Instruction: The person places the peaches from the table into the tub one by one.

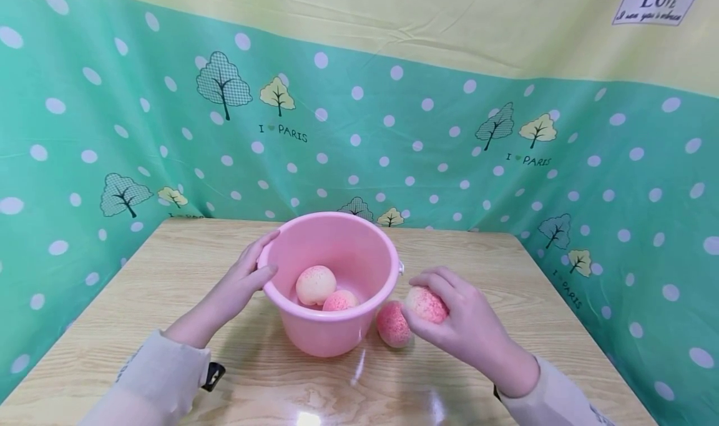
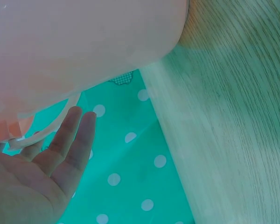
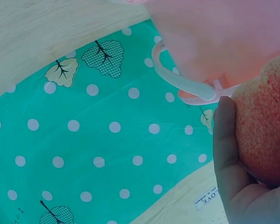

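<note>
Bucket (image 1: 314, 334), pink, one, upright on a wood-grain table (image 1: 466, 251). Contents: two peaches visible, namely a pale peach (image 1: 316, 284) with pink speckling and a pinker peach (image 1: 340, 300), side by side low in the bucket.

Left hand (image 1: 244, 275): at the bucket's left rim, thumb over the edge, the fingers that show nearly straight and slightly spread.

Right hand (image 1: 466, 314): just right of the bucket, fingers and thumb curled round a held peach (image 1: 427, 304), cream and pink, outside the rim.

Loose peach (image 1: 392, 325), deep pink: on the table beside the bucket's right wall, below the held peach; whether it touches the wall cannot be told.

Obscured: lower part of the pinker peach, behind the bucket's front rim; part of the held peach, under the right hand. Handle (image 3: 184, 85), pale, hanging against the bucket, seen in part.

Surroundings: green dotted cloth (image 1: 367, 158) with printed trees, behind the bucket; black strap (image 1: 212, 376) at the left sleeve (image 1: 160, 373), nearer the viewer than the bucket.
</note>
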A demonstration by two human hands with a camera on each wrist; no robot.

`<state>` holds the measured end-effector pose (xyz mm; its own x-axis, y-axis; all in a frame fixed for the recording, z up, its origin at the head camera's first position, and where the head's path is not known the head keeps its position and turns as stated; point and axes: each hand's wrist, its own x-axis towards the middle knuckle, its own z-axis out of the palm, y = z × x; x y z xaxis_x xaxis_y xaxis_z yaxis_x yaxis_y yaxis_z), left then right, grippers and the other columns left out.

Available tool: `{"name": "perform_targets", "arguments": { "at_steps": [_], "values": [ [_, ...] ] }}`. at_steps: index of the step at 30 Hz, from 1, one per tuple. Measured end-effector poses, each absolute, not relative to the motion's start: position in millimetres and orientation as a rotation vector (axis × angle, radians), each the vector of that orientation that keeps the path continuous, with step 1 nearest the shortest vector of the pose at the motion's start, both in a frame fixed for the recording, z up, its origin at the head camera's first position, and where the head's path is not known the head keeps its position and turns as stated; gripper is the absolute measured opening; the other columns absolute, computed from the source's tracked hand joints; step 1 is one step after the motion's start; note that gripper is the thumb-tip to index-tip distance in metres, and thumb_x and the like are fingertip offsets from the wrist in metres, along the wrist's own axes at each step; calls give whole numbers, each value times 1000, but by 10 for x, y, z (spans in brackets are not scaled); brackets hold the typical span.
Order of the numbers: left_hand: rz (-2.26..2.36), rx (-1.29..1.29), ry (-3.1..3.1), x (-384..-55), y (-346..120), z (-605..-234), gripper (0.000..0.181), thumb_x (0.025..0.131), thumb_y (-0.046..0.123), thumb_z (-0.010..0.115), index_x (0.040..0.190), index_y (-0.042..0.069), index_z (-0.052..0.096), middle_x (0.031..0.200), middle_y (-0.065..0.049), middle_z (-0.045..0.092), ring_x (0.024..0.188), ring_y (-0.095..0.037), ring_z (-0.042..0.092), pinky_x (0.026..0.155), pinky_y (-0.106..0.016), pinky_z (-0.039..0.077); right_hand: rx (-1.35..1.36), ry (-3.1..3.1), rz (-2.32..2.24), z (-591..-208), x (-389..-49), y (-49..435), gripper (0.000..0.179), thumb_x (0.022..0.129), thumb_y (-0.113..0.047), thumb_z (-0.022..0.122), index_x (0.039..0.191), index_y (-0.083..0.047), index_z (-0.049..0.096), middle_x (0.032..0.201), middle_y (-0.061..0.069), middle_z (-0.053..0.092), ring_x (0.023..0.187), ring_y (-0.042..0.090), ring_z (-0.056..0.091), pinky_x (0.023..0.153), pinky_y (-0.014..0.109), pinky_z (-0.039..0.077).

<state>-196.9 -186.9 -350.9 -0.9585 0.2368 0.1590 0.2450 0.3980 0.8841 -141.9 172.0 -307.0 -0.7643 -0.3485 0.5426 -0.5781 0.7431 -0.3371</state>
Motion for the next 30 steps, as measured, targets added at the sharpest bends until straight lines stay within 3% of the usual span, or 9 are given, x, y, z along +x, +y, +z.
{"name": "perform_targets", "arguments": {
  "at_steps": [30],
  "values": [
    [-1679,-467,-2600,-1992,-1875,-3530,62,101,25,46,158,20,21,161,-17,20,137,-37,38,97,-43,46,741,-2377,730,-3008,-1593,1639,32,75,-24,80,103,-11,71,103,-3,68,83,11,65,62,23,55]
  ]
}}
